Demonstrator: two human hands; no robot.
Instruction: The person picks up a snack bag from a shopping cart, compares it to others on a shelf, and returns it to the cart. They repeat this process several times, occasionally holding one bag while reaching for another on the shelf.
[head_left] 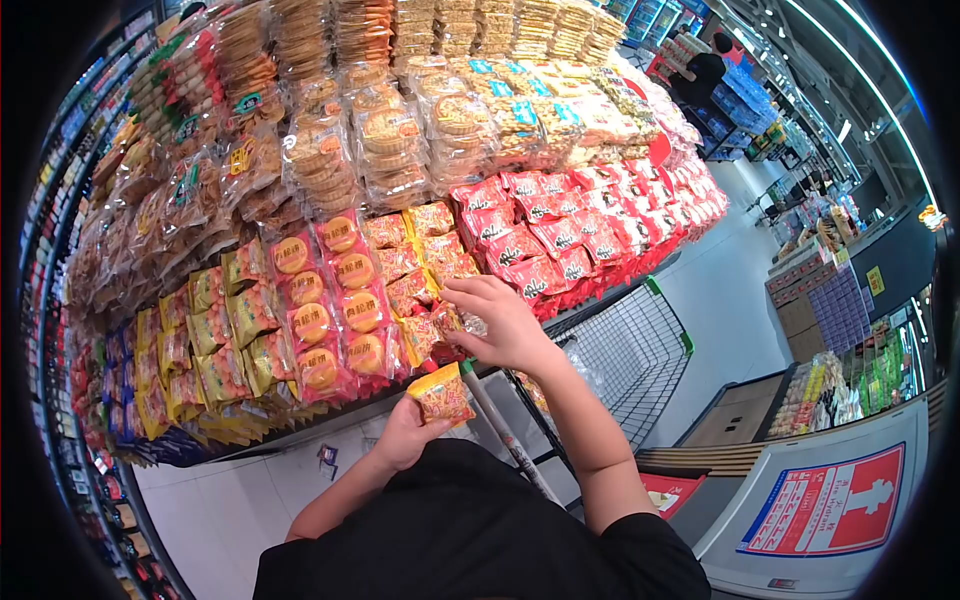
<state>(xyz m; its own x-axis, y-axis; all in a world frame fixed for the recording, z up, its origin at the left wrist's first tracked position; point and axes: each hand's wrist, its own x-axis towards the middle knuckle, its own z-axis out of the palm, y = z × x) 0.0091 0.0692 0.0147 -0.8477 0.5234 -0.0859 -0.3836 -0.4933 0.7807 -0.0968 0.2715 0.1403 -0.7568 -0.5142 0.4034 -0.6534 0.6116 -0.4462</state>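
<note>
In my left hand (pixel 405 436), low in front of my chest, is a small yellow and red snack packet (pixel 441 394), its fingers closed round the lower left edge. My right hand (pixel 495 322) is over the front edge of the display, fingers spread, beside the yellow and red packets (pixel 400 262). Its fingertips are near a dark red packet (pixel 418 335); whether they touch it I cannot tell. Pink packets with round yellow labels (pixel 311 322) lie left of these, and red and white packets (pixel 548 222) lie to the right.
A green-trimmed wire shopping cart (pixel 640 360) stands right of the display, its handle (pixel 500 425) close to my body. Stacked wrapped flat cakes (pixel 390 130) fill the back. A hydrant cabinet (pixel 830 500) is at lower right. A person in dark clothes (pixel 703 75) stands far off.
</note>
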